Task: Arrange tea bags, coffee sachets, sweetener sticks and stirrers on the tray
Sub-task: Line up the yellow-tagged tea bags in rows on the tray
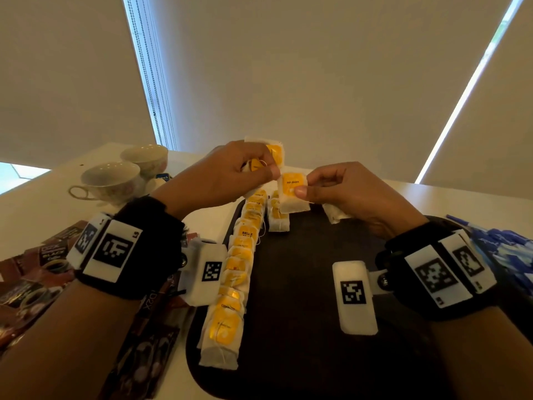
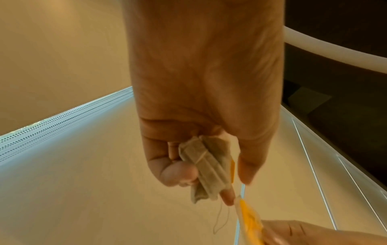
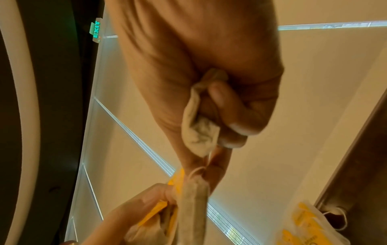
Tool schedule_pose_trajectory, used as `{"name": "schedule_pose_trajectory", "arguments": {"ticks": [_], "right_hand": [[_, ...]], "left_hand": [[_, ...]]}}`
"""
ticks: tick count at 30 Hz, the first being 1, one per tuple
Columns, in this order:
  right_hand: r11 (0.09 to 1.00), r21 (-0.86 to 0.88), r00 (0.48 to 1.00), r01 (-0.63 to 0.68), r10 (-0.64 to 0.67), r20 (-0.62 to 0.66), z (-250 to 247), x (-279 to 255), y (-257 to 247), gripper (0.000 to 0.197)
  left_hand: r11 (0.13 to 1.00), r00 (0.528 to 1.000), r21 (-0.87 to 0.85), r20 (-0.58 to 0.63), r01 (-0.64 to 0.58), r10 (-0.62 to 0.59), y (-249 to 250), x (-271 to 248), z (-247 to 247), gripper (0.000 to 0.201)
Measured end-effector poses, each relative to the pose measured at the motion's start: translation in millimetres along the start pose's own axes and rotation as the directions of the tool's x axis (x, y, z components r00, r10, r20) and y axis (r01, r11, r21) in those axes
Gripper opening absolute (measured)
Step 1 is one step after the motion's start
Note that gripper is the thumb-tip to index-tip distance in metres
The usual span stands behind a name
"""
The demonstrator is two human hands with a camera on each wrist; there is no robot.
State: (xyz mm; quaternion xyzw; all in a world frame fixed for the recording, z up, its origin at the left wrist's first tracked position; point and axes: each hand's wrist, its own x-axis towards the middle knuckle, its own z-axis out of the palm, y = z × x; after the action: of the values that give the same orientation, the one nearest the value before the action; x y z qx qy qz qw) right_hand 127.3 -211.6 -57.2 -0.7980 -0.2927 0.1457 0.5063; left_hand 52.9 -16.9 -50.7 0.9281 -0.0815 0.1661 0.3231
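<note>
A dark tray (image 1: 302,284) lies in front of me with a long row of yellow-tagged tea bags (image 1: 239,255) along its left side and a short second row (image 1: 278,217) beside it. My left hand (image 1: 245,171) is raised over the tray's far end and holds a small bunch of tea bags (image 2: 207,167) between thumb and fingers. My right hand (image 1: 326,186) pinches a single tea bag (image 1: 292,194) by its yellow tag, just right of the left hand. Another tea bag (image 1: 336,216) lies on the tray behind the right hand.
Two teacups (image 1: 115,177) stand at the back left of the white table (image 1: 43,215). Dark coffee sachets (image 1: 37,269) lie left of the tray and blue sachets (image 1: 504,249) at the right edge. Window blinds rise behind the table.
</note>
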Motion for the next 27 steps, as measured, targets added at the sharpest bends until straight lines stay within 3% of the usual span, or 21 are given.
{"name": "schedule_pose_trajectory", "arguments": {"ticks": [5, 8, 10, 13, 27], "right_hand": [[0.986, -0.141, 0.996, -0.092, 0.094, 0.005, 10, 2, 10, 0.012], [0.953, -0.236, 0.973, -0.192, 0.217, 0.083, 22, 6, 16, 0.006], [0.928, -0.257, 0.941, -0.271, 0.312, 0.133, 28, 11, 18, 0.011], [0.894, -0.291, 0.916, -0.341, 0.386, 0.111, 32, 19, 22, 0.019], [0.792, -0.411, 0.865, -0.451, 0.501, 0.017, 37, 41, 25, 0.027]], "left_hand": [[0.998, 0.998, -0.035, -0.048, 0.045, -0.047, 0, -1, -6, 0.033], [0.998, 0.995, -0.038, -0.078, 0.06, -0.062, 1, -3, -10, 0.033], [0.997, 0.994, -0.06, -0.091, 0.051, -0.056, 2, -4, -13, 0.032], [0.995, 0.992, -0.088, -0.105, 0.055, -0.064, 2, -5, -18, 0.032], [0.994, 0.992, -0.094, -0.112, 0.047, -0.057, 1, -6, -23, 0.032]]}}
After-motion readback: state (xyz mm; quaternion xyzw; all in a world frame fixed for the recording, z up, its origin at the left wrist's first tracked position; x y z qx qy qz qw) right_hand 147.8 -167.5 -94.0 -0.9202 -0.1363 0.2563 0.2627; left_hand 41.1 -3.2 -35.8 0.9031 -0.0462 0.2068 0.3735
